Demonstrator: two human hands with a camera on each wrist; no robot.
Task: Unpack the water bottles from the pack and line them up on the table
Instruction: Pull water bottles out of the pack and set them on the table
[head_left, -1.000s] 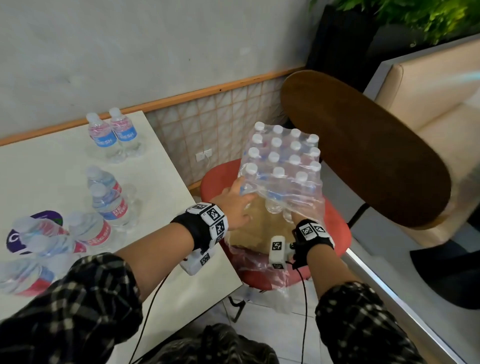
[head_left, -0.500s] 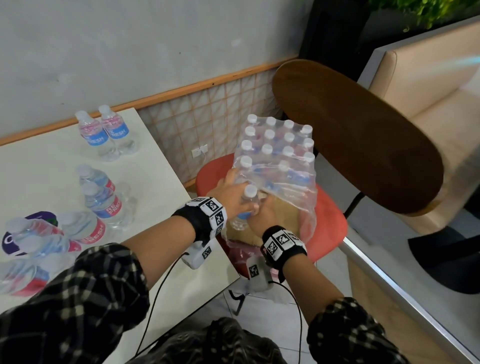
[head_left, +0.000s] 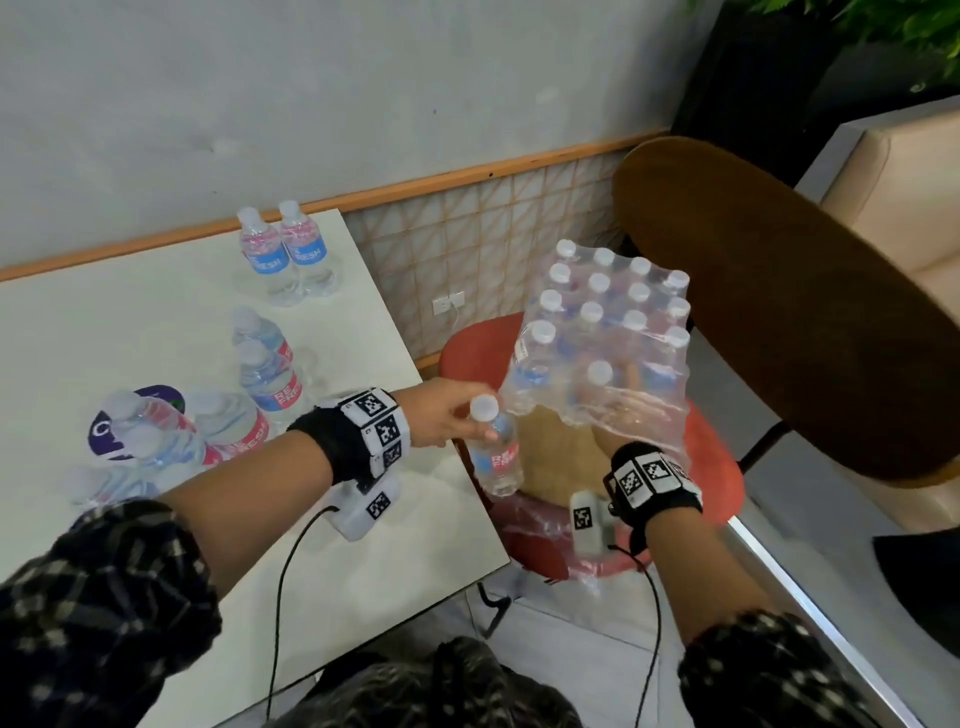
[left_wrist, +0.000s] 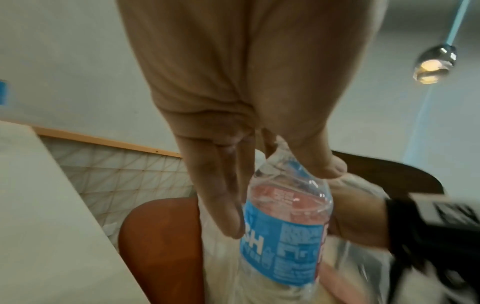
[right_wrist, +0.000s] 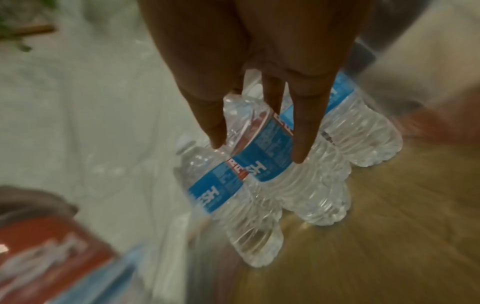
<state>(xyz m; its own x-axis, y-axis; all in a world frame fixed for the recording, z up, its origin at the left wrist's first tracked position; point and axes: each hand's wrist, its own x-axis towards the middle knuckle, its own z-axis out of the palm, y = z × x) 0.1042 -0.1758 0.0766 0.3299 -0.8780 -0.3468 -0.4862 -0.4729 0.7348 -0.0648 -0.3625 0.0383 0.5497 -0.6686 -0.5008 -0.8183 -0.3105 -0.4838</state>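
The shrink-wrapped pack (head_left: 608, 332) of water bottles stands on a red stool (head_left: 717, 467), its near side torn open. My left hand (head_left: 475, 415) pinches a water bottle (head_left: 493, 457) by the neck, just left of the pack and above the table's corner. In the left wrist view the hand (left_wrist: 280, 201) has its thumb and fingers at the neck of that bottle (left_wrist: 285, 242), which hangs down. My right hand (head_left: 615, 415) is inside the wrap. In its wrist view the hand (right_wrist: 259, 148) has thumb and fingers on either side of a tilted bottle (right_wrist: 262, 164).
On the white table (head_left: 130, 322) two bottles (head_left: 285, 254) stand near the wall, two more (head_left: 267, 369) stand mid-table, and several lie at the left (head_left: 156, 436). A dark round wooden tabletop (head_left: 779, 322) overhangs the stool's right. A beige sofa (head_left: 893, 208) is beyond.
My left hand has drawn one bottle out of the pack and carried it left toward the table. My right hand has moved from that bottle back into the open wrap.
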